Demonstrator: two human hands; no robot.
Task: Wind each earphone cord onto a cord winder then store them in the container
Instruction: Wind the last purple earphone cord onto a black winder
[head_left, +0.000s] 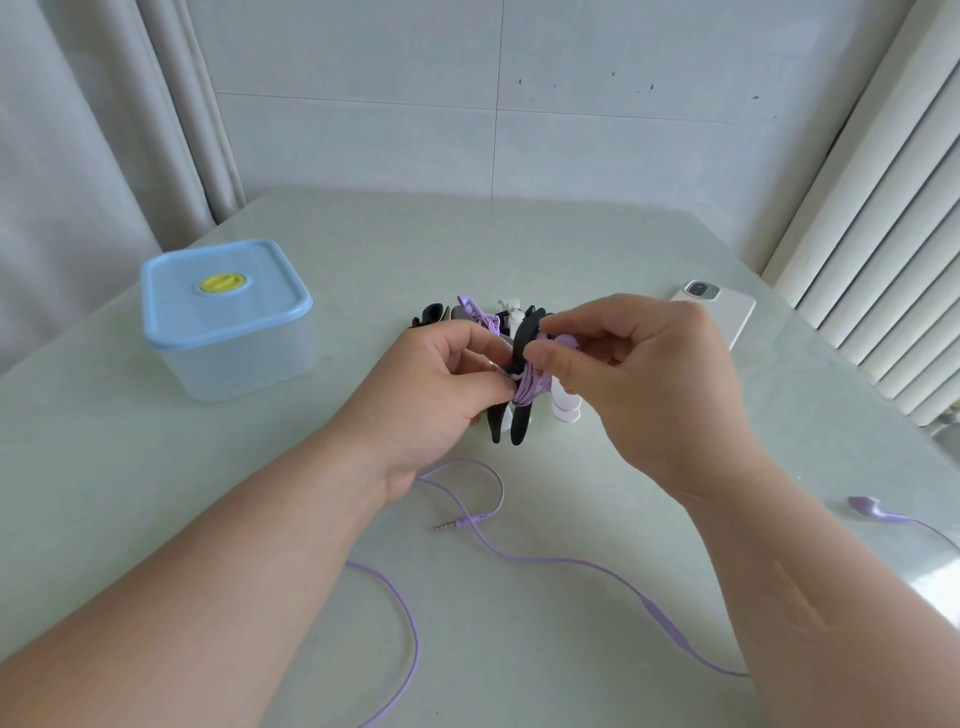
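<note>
— Where?
— Right of the container (234, 364): cord winder (521, 422) gripped in left hand (441, 384), right hand (639, 374) pinching purple cord (530, 388) against it.
— Tip?
— Keep tension; lay turns side by side.

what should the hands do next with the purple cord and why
Probably another wrap: right hand loops more purple cord round the black winder the left hand grips, since much cord lies loose on the table.
</note>
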